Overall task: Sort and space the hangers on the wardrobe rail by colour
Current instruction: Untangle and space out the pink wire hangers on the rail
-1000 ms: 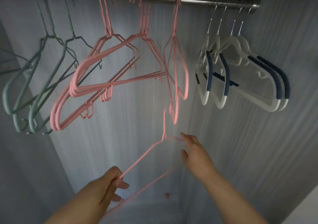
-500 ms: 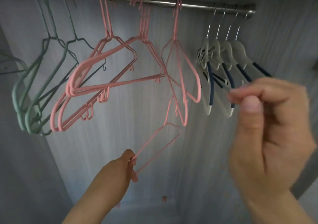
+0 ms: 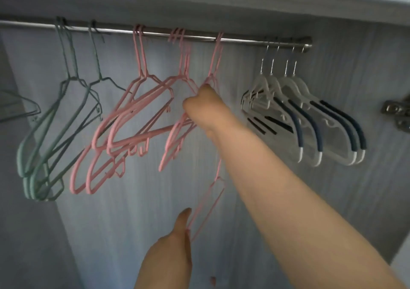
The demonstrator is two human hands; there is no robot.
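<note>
Rail [image 3: 244,40] across the top, wire hangers [image 3: 124,120] hanging along its left and middle, padded hangers [image 3: 310,120] at its right end, hinge [image 3: 397,113] farther right.

Rail [image 3: 244,40] bare between last pink hanger [image 3: 214,66] and white hangers [image 3: 310,120]: widest gap, right forearm [image 3: 277,177] crosses below it. Pink cluster [image 3: 133,122] and green hangers [image 3: 55,133] crowd left. Wardrobe wall [image 3: 366,66] closes right end.

right hand [image 3: 200,108]: gone from close before the camera up to the hanging pink hangers [image 3: 177,137], now gripping them | left hand [image 3: 175,242]: loose pink hanger [image 3: 207,204] lifted higher
</note>
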